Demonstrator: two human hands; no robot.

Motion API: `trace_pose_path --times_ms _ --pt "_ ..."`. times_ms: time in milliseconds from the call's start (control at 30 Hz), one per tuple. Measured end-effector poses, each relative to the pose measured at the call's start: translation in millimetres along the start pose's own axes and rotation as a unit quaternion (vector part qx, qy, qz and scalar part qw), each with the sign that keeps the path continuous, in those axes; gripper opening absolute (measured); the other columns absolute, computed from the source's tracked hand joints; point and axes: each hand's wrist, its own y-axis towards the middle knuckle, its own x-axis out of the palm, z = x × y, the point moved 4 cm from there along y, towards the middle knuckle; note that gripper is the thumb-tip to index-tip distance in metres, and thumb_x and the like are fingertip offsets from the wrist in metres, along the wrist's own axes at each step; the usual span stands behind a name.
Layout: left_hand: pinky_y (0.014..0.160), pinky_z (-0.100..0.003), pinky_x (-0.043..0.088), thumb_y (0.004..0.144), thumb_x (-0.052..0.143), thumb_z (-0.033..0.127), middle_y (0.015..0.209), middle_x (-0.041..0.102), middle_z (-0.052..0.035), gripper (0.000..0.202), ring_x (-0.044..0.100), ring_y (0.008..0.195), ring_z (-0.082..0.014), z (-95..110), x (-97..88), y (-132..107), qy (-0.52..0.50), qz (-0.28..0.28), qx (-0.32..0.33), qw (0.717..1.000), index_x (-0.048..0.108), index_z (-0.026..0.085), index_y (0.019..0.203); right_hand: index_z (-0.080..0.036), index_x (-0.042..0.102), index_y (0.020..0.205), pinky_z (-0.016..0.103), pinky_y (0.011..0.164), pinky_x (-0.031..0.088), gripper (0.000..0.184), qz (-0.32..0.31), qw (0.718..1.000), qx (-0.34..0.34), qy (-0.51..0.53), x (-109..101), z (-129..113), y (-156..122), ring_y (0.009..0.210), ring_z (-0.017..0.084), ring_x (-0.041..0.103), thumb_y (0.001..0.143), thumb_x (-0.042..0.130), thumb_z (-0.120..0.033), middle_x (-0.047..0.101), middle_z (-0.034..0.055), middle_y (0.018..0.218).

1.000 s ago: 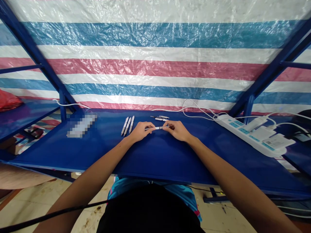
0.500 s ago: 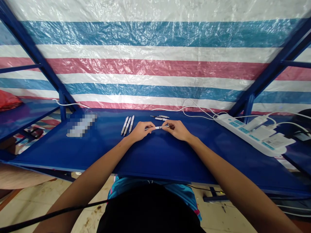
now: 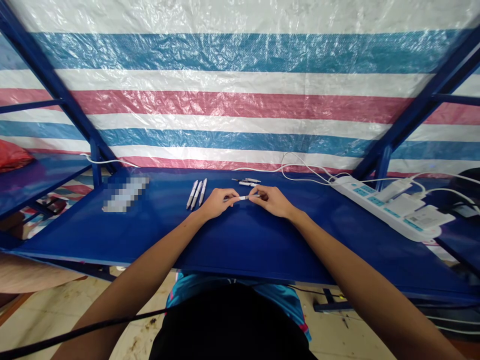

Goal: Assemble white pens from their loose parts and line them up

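Between my two hands a white pen [image 3: 242,198] lies level, low over the blue table. My left hand [image 3: 220,202] pinches its left part between thumb and fingers. At the other end my right hand [image 3: 270,200] is closed on the pen's darker tip section, mostly hidden by the fingers. Several pen parts [image 3: 247,182] lie just beyond my right fingertips. Left of my left hand, three white pens [image 3: 197,194] rest side by side, slightly fanned.
A white power strip [image 3: 386,207] with chargers plugged in lies at the right. White cables [image 3: 300,170] run along the table's back edge. A blurred-out pale item [image 3: 127,195] sits at the left. Blue metal posts [image 3: 95,160] and a striped plastic sheet [image 3: 240,105] stand behind.
My right fingers have shifted very slightly at their end of the pen. Everything else on the table stays where it was.
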Motion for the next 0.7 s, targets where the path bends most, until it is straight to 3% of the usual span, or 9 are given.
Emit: trace_pose_path --times_ms 200,433,700 --pt "0.072 -0.027 0.049 0.091 0.059 0.038 0.064 0.067 -0.0004 0.026 0.062 0.063 -0.0168 -1.6 0.2 0.4 -0.004 -0.003 0.000 1.000 0.072 0.017 0.083 -0.020 0.061 0.078 0.028 0.060 0.037 0.033 0.001 1.000 0.000 -0.002 0.9 1.5 0.7 0.055 0.015 0.048 0.090 0.054 -0.049 0.053 -0.0021 0.058" --pt "0.071 -0.027 0.050 0.087 0.063 0.037 0.066 0.068 -0.0006 0.022 0.062 0.062 -0.0165 0.6 1.9 0.6 -0.034 -0.004 0.001 0.999 0.071 0.017 0.081 -0.018 0.060 0.065 0.028 0.061 0.035 0.047 -0.023 0.999 0.001 -0.029 0.8 -1.0 0.1 0.055 0.014 0.048 0.096 0.042 -0.050 0.050 -0.0007 0.054" --pt "0.069 -0.026 0.048 0.088 0.059 0.034 0.063 0.064 0.0009 0.022 0.060 0.060 -0.0154 -0.1 0.1 0.8 -0.033 0.004 -0.003 0.999 0.071 0.017 0.081 -0.020 0.061 0.081 0.027 0.057 0.033 0.037 0.010 1.000 0.000 0.006 -0.4 0.5 0.5 0.051 0.013 0.042 0.086 0.055 -0.056 0.052 -0.0029 0.058"
